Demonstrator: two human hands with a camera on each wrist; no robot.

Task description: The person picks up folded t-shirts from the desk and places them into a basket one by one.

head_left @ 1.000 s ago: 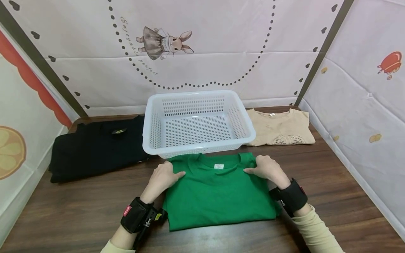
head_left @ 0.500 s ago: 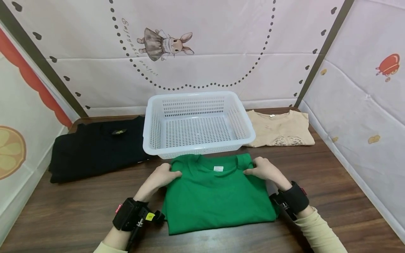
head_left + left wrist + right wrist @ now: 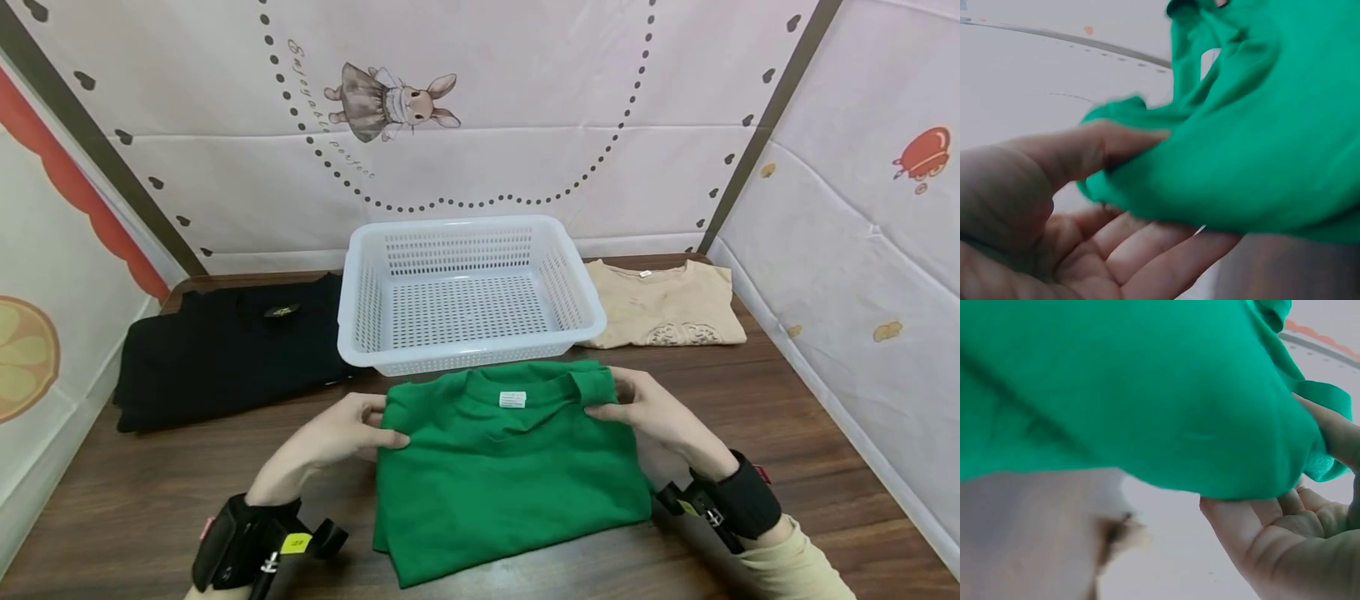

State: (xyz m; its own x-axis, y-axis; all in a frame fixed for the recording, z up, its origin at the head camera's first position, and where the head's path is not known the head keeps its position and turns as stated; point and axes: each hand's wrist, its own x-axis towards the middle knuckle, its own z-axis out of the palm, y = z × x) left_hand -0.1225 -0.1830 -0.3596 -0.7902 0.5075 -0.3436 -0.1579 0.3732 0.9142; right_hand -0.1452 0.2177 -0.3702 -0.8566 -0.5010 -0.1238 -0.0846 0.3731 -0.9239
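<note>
At the lower centre of the frame, the left hand [image 3: 337, 432] and right hand [image 3: 662, 415] grasp the green shirt [image 3: 510, 475] in their fingers [image 3: 1179, 261] by its upper corners, just below the white basket [image 3: 480, 349], with surface [image 3: 142, 500] showing either side, its left side shifted left and down since half a second ago.

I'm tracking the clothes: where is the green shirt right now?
In the head view, the green shirt is at lower centre, held between the left grip and right grip, just in front of the white basket.
</note>
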